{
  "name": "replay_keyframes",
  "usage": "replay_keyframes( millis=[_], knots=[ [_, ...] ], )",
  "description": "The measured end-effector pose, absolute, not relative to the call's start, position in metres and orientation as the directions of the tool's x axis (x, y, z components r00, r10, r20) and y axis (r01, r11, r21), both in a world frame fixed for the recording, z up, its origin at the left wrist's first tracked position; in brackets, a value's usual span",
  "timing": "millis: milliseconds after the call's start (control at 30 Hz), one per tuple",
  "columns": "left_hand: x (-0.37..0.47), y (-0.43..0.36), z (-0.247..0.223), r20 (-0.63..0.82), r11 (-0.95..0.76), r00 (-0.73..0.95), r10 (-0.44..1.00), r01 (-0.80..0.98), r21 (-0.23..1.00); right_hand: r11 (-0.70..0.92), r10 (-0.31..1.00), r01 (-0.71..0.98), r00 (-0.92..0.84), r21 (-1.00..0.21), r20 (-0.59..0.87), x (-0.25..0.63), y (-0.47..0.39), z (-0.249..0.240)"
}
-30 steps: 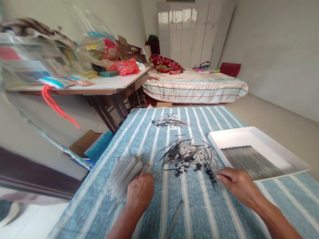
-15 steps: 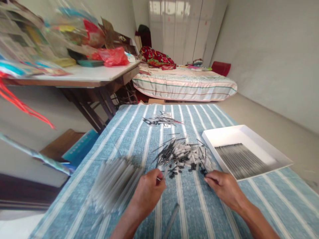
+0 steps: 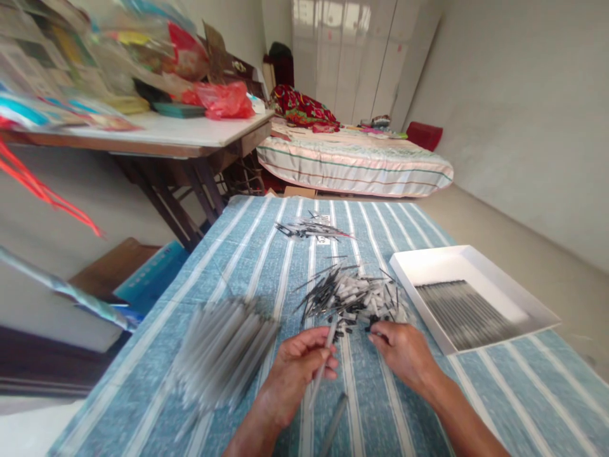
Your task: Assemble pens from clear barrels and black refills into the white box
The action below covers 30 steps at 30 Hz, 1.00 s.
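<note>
My left hand (image 3: 304, 365) is closed around a translucent pen barrel (image 3: 325, 363), which slants up toward the pile. My right hand (image 3: 402, 352) pinches a small black pen part (image 3: 372, 324) at the near edge of the pile; its exact shape is hidden by the fingers. The loose pile of pen parts (image 3: 354, 292) mixes thin dark rods, whitish sleeves and small black pieces. Left of my left hand lies a stack of translucent grey barrels (image 3: 228, 352), blurred. One more grey barrel (image 3: 334, 422) lies on the cloth between my forearms.
A white box (image 3: 431, 259) at the right holds a row of dark finished-looking pens (image 3: 464, 314). Farther back lies a smaller heap of thin rods (image 3: 311, 228). All rest on a striped blue cloth (image 3: 257, 254). A cluttered side table (image 3: 223, 133) and a bed (image 3: 356, 158) stand beyond.
My left hand has turned and moved right, bringing the pen barrel into plain view. My right hand has shifted left along the near side of the pile.
</note>
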<state>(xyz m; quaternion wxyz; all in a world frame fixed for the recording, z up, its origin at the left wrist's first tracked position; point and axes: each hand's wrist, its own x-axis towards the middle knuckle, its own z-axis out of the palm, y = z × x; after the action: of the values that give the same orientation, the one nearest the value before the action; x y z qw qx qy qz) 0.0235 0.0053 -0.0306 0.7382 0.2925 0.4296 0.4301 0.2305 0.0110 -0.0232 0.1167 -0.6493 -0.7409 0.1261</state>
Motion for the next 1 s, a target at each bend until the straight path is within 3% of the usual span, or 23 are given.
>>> replay_keyframes(
  millis=[400,567,867,1000],
  knots=[
    [0.014,0.012,-0.028,-0.395,0.445,0.21,0.894,-0.513,0.734,0.117,0.989,0.933,-0.139,-0.341,-0.041,0.213,0.022,-0.026],
    [0.011,0.012,-0.026,-0.371,0.402,0.172,0.913,-0.546,0.736,0.203,0.973,0.912,-0.228,-0.357,-0.026,0.2,0.024,-0.023],
    [0.005,0.015,-0.023,-0.361,0.325,0.055,0.931,-0.575,0.751,0.353,0.929,0.936,-0.352,-0.01,-0.113,0.176,0.039,-0.021],
    [0.003,0.014,-0.02,-0.336,0.317,0.062,0.94,-0.521,0.792,0.399,0.913,0.916,-0.393,0.042,-0.11,0.175,0.041,-0.02]
  ],
)
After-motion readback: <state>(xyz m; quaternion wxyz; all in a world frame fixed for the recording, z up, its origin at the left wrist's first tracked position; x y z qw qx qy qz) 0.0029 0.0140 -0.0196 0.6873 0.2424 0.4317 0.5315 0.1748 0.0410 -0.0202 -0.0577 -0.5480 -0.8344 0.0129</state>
